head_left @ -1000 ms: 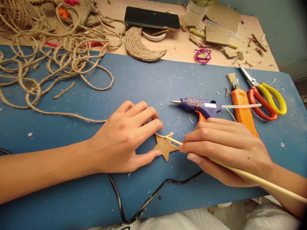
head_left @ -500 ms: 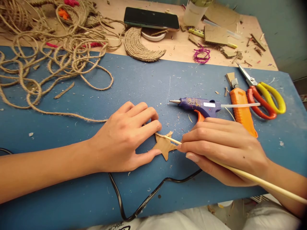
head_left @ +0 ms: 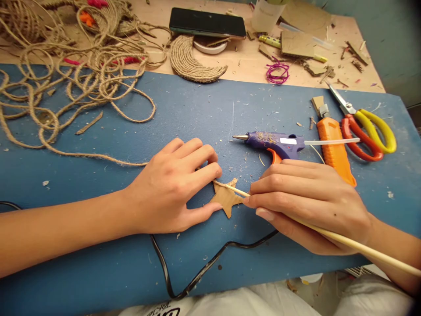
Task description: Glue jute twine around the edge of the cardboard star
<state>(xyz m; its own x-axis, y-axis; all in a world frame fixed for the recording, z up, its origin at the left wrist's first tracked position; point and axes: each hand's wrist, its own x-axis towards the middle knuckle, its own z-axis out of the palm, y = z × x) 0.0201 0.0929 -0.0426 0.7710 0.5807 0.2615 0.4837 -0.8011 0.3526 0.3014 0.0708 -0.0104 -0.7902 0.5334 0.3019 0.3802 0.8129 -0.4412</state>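
1. Cardboard star (head_left: 226,202): small, flat on blue work surface (head_left: 190,109), between both hands; twine along upper edge.
2. Left hand (head_left: 174,188): palm down; thumb and forefinger parted, other fingers half curled. Thumb tip on left side of star, forefinger tip by twine at upper left point; any grip on twine beneath fingers impossible to tell.
3. Right hand (head_left: 309,206): fingers closed together, thin wooden stick (head_left: 371,252) pinched against thumb; far end of stick at twine on star.
4. Twine (head_left: 108,157): single strand from loose tangle at upper left, passing under left hand.
5. Glue gun (head_left: 274,142): purple, orange trigger, lying just beyond right hand and partly hidden by same.
6. Orange cutter (head_left: 333,149): right of glue gun, beside scissors (head_left: 371,127) with red and yellow handles.
7. Twine-covered crescent (head_left: 189,66): near phone (head_left: 207,23), at rear.
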